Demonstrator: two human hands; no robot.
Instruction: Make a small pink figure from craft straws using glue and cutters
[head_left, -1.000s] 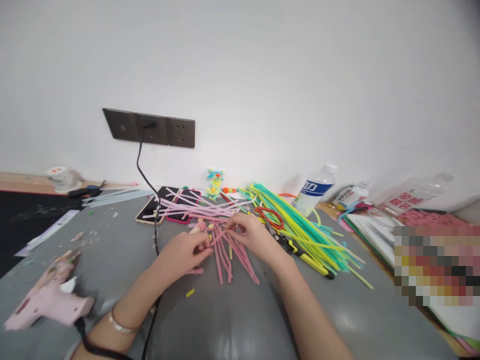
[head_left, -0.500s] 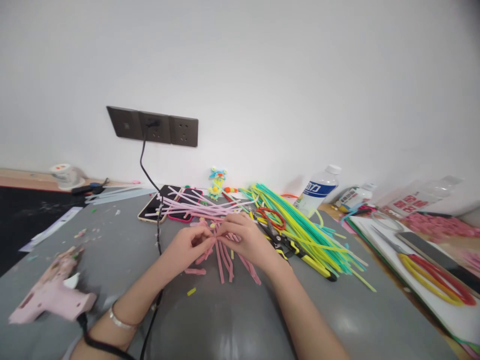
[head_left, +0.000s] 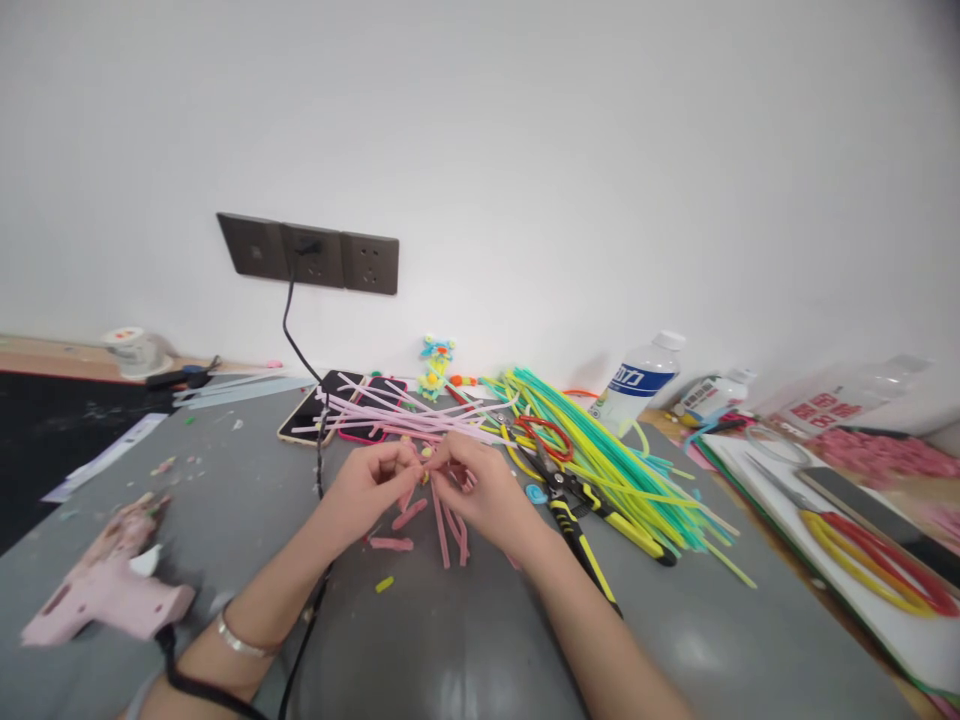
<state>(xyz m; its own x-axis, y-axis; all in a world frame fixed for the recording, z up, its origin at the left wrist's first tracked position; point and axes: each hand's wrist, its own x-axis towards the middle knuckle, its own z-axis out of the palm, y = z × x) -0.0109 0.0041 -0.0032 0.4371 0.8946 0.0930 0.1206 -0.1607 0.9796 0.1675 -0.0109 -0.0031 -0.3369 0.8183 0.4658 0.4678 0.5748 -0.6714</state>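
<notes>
My left hand and my right hand meet fingertip to fingertip over the middle of the grey table. Each has thumb and forefinger pinched on a short pink pipe cleaner, mostly hidden by the fingers. Below them lie cut pink pipe cleaner pieces and longer pink pipe cleaners. A small yellow bit rests nearer to me. Just behind the hands, pale pink pipe cleaners spread across two phones.
Black-and-yellow pliers and green and yellow pipe cleaners lie to the right, by a water bottle. At left is a pink glue gun, with a black cable nearby. Red-and-yellow scissors lie far right. A small figure stands at the wall.
My right hand has shifted slightly and turned, its fingers more bent, uncovering more of the pliers' handle. The fingertips still meet. The view has moved very little.
</notes>
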